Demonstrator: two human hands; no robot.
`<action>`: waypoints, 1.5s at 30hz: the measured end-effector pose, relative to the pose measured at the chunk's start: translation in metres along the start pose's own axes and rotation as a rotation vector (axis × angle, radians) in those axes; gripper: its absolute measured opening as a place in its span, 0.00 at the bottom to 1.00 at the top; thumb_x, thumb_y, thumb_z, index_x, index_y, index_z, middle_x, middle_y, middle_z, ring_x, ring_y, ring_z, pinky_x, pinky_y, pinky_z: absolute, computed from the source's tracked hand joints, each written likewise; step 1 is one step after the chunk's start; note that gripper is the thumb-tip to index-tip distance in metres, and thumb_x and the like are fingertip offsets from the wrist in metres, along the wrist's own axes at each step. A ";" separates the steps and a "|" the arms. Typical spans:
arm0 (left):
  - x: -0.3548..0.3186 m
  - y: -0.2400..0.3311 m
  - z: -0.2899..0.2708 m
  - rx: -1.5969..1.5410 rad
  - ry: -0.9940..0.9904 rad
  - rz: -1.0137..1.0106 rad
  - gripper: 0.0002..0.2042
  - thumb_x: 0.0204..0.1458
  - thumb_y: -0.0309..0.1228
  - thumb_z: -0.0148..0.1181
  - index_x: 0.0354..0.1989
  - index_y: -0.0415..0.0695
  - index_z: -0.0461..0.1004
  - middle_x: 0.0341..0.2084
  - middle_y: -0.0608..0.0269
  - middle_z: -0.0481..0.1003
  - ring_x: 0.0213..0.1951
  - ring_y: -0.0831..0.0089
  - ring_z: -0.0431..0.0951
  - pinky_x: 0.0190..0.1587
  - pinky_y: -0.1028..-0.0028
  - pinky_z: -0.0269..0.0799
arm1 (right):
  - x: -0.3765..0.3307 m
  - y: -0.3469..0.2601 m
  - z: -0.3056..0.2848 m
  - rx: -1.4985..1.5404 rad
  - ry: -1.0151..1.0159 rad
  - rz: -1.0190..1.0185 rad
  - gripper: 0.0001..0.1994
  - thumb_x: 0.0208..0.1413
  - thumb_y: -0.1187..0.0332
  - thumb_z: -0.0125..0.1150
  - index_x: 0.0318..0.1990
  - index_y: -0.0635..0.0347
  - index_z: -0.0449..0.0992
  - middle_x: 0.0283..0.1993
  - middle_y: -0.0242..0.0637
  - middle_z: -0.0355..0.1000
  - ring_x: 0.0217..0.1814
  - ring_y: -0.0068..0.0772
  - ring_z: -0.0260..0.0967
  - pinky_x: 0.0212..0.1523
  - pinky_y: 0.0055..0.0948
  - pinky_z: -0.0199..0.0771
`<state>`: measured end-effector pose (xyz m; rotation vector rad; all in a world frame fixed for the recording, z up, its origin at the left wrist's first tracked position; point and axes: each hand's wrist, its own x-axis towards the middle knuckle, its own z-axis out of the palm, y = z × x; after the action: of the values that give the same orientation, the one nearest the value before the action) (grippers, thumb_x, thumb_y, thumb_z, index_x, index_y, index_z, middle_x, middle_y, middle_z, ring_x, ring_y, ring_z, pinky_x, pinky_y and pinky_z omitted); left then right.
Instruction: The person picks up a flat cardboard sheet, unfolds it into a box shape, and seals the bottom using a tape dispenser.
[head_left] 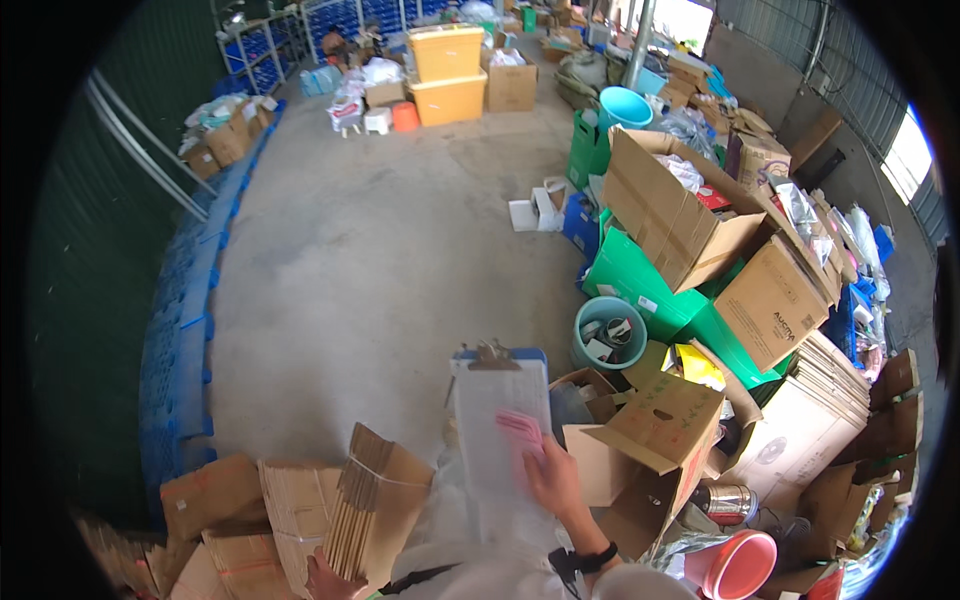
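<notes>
My right hand (556,482) is closed on a pink folded sheet (519,428); whether it is cloth or paper I cannot tell. It lies over a clipboard (500,385) with a metal clip, a blue edge and white paper. At the lower left, my left hand (328,578) grips the near edge of a bundle of flattened cardboard boxes (365,490) tied with a pale strap. Part of that hand is hidden at the lower edge of the picture. A black band circles my right wrist.
More flattened cardboard (295,500) lies at lower left. On the right are heaped open cartons (655,425), green bins (640,280), a teal bucket (610,330) and a red bucket (738,562). Blue pallets (185,350) line the left wall; yellow tubs (447,95) stand far off on the concrete floor.
</notes>
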<state>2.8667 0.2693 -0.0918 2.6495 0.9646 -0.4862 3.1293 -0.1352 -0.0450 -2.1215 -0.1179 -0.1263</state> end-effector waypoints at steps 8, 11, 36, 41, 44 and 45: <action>0.216 0.178 -0.089 -0.002 0.001 0.023 0.54 0.19 0.38 0.84 0.60 0.50 0.56 0.51 0.50 0.65 0.53 0.44 0.73 0.53 0.45 0.71 | 0.250 -0.010 0.013 -0.035 0.166 0.051 0.07 0.58 0.72 0.62 0.37 0.62 0.69 0.32 0.54 0.71 0.35 0.64 0.71 0.33 0.48 0.71; 0.306 0.229 -0.116 0.004 0.087 0.095 0.52 0.22 0.38 0.83 0.61 0.50 0.57 0.54 0.50 0.66 0.53 0.44 0.74 0.54 0.48 0.72 | 0.342 0.006 0.018 -0.038 0.202 0.104 0.07 0.57 0.73 0.62 0.39 0.62 0.71 0.33 0.55 0.71 0.36 0.65 0.72 0.34 0.48 0.72; 0.975 0.931 -0.334 0.080 -0.014 0.219 0.50 0.24 0.38 0.78 0.62 0.49 0.57 0.50 0.53 0.68 0.55 0.49 0.72 0.52 0.47 0.71 | 1.161 0.250 -0.003 -0.137 0.376 0.234 0.10 0.57 0.73 0.62 0.46 0.67 0.75 0.27 0.50 0.72 0.23 0.43 0.68 0.28 0.36 0.70; 1.064 1.095 -0.350 0.115 -0.054 0.255 0.50 0.26 0.41 0.79 0.64 0.48 0.58 0.52 0.53 0.66 0.58 0.51 0.69 0.52 0.45 0.69 | 1.313 0.264 -0.052 -0.132 0.456 0.250 0.11 0.58 0.72 0.61 0.46 0.67 0.75 0.25 0.48 0.70 0.20 0.37 0.64 0.26 0.34 0.67; 1.119 1.191 -0.369 0.143 -0.058 0.275 0.50 0.26 0.41 0.78 0.64 0.48 0.58 0.52 0.53 0.66 0.58 0.50 0.69 0.53 0.45 0.69 | 1.403 0.281 -0.085 -0.130 0.470 0.243 0.12 0.58 0.73 0.61 0.48 0.68 0.76 0.25 0.47 0.71 0.20 0.35 0.64 0.26 0.33 0.66; 1.135 1.232 -0.376 0.152 -0.078 0.265 0.50 0.27 0.42 0.78 0.64 0.48 0.58 0.52 0.54 0.66 0.58 0.51 0.69 0.53 0.46 0.69 | 1.432 0.294 -0.095 -0.139 0.489 0.233 0.13 0.58 0.73 0.61 0.50 0.68 0.76 0.25 0.47 0.71 0.20 0.33 0.64 0.25 0.32 0.66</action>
<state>4.5778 0.1402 -0.0311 2.8127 0.5620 -0.6154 4.5825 -0.3213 -0.0460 -2.1615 0.4362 -0.5201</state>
